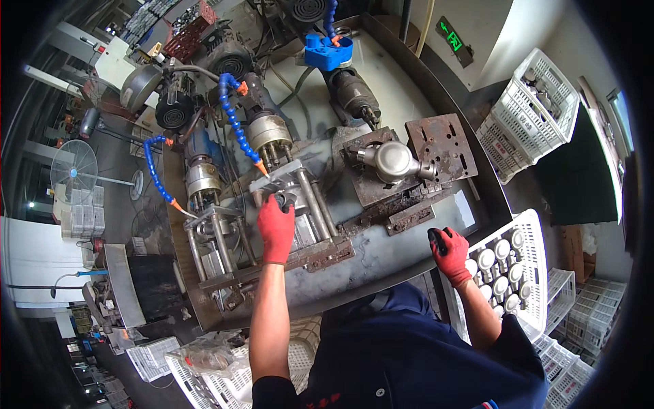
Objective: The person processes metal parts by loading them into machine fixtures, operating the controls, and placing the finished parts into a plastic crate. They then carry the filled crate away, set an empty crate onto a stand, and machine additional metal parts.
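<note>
My left hand (276, 228), in a red glove with dark fingertips, reaches into the middle clamping fixture (313, 204). Its fingers are curled at the fixture's upper end, around something greyish I cannot make out. Just above it, an orange nozzle (259, 168) on a blue segmented hose points down beside the drill head (268, 129). My right hand (449, 255), gloved the same way, hovers at the tank's near right side, beside a white crate (533, 273) of round metal parts. The fingers there are curled in, with nothing visible in them.
A round silver housing (395, 161) sits on a rusty plate at the right spindle (355, 94). Another fixture (221, 235) stands left. Metal walls (477, 167) edge the wet tank. White crates (507, 129) stack right; a plastic basket (303, 341) stands below me; a fan (73, 172) stands far left.
</note>
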The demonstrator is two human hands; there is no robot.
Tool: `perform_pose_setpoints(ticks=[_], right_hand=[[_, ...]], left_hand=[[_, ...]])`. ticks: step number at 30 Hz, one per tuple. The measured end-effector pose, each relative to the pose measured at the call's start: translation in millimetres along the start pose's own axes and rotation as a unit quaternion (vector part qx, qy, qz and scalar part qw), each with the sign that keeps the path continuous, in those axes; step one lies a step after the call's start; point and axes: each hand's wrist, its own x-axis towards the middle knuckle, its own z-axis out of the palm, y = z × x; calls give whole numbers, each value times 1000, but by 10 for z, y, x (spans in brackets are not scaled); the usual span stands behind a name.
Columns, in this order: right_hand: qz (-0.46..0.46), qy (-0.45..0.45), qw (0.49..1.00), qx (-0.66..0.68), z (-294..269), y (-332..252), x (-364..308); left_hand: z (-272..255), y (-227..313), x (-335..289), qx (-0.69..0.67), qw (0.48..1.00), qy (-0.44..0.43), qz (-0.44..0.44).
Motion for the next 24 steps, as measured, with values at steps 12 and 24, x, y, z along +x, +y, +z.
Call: perform_pose_setpoints(ticks=[12,24], right_hand=[[1,3,1000,-11,7,3,16],[-63,-34,988,135,-426,-740,334]], left_hand=[[149,36,184,-7,998,54,10],[-66,108,185,114,993,-40,2]])
